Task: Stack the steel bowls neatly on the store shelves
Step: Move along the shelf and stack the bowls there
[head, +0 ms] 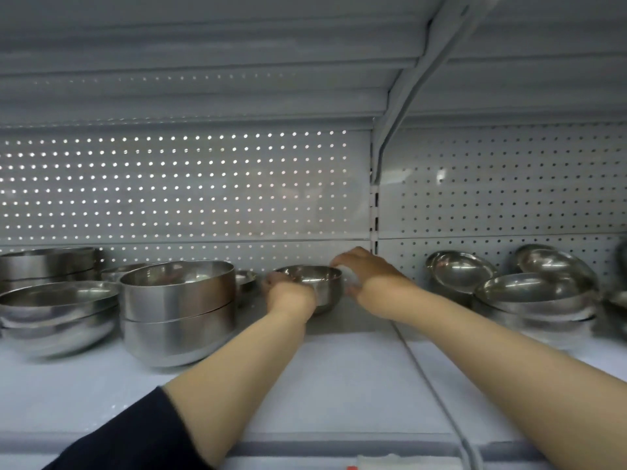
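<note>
A small steel bowl stands near the back of the white shelf, close to the pegboard wall. My left hand grips its left rim and side. My right hand is at its right rim, with the fingertips on or just above the edge. To the left stands a stack of two deep steel bowls. Farther left is a stack of wide, shallow bowls, and behind it a taller stack. Tilted, loosely nested bowls lie on the right shelf section.
Another shelf hangs overhead with a slanted bracket. An upright post divides the perforated back wall. A tiny bowl sits behind the deep stack. Bare shelf lies in front of my hands.
</note>
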`<state>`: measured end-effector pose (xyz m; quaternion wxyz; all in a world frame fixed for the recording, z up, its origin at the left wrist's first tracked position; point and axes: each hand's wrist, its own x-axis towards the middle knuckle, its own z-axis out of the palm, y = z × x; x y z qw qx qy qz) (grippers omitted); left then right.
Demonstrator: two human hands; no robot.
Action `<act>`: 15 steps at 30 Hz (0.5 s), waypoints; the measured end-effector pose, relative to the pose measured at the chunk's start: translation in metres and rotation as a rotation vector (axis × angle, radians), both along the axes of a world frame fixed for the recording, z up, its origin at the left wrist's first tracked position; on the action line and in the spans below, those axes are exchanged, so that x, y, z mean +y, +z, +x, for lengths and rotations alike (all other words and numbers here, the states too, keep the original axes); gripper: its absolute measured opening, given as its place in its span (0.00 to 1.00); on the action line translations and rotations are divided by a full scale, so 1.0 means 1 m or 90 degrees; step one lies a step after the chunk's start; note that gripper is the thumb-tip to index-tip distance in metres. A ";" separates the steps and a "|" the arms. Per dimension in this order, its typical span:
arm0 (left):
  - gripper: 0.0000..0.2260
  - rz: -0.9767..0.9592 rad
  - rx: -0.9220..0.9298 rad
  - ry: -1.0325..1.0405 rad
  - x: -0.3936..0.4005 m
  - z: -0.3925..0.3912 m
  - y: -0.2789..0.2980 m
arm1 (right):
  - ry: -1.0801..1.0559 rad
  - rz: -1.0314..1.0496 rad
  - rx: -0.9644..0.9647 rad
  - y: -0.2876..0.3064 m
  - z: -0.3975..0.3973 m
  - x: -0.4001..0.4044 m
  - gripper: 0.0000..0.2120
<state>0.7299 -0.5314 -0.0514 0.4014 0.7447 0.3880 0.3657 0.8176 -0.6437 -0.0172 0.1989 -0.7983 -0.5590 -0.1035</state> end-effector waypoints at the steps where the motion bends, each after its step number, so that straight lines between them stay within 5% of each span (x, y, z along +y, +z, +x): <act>1: 0.22 -0.027 -0.053 0.027 -0.010 0.002 0.011 | -0.012 0.004 0.003 0.016 0.003 -0.013 0.21; 5: 0.29 0.053 -0.148 -0.063 -0.062 0.003 0.032 | -0.059 0.008 -0.016 0.070 0.027 -0.101 0.20; 11: 0.32 0.008 0.171 -0.366 -0.142 0.067 0.024 | -0.114 -0.192 -0.083 0.075 0.073 -0.222 0.19; 15: 0.26 0.003 0.247 -0.403 -0.163 0.095 0.014 | -0.061 -0.216 -0.091 0.057 0.096 -0.249 0.17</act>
